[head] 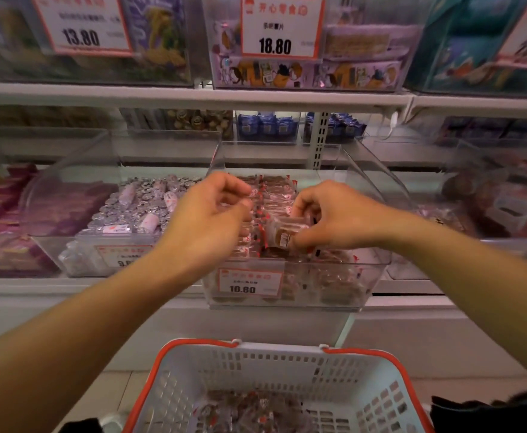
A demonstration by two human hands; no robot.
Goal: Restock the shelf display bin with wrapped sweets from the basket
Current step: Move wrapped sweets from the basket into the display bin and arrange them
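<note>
While both forearms reach fwd over the clear display bin (290, 276) on the shelf, right hand (327, 214) sits knuckles-up, grip pinching a stack of wrapped sweets (287, 232) just above the bin's rows. Left hand (215, 210) hovers beside it, fingers curled w/ tips together; whether they pinch a wrapper, can't tell — thumb side hidden. Basket (199, 354), white w/ red rim, below on floor, more sweets in bottom, cut off by frame edge. Bin's price tag (249, 281) reads 10.80; neighbouring bins blurred.
</note>
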